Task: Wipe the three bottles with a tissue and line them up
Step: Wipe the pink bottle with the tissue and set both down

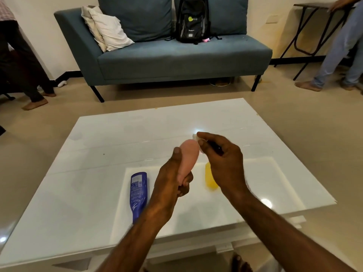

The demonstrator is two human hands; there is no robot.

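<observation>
A glossy white table (88,173) stood before a blue sofa (176,59). The pink bottle (189,158), tilted away, was gripped by the left hand (172,185); a tissue (194,136) was pinched in the right hand (222,163).

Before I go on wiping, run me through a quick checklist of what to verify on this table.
1. Pink bottle held firmly in left hand: ok.
2. Tissue in right hand, at the bottle's top: ok, only a small bit shows.
3. Blue bottle within reach: ok, lying on its side on the table.
4. Yellow bottle located: ok, partly hidden behind the right hand.
5. Bottles lined up: not ok.
6. Blue and yellow bottles already wiped: cannot tell.
</observation>
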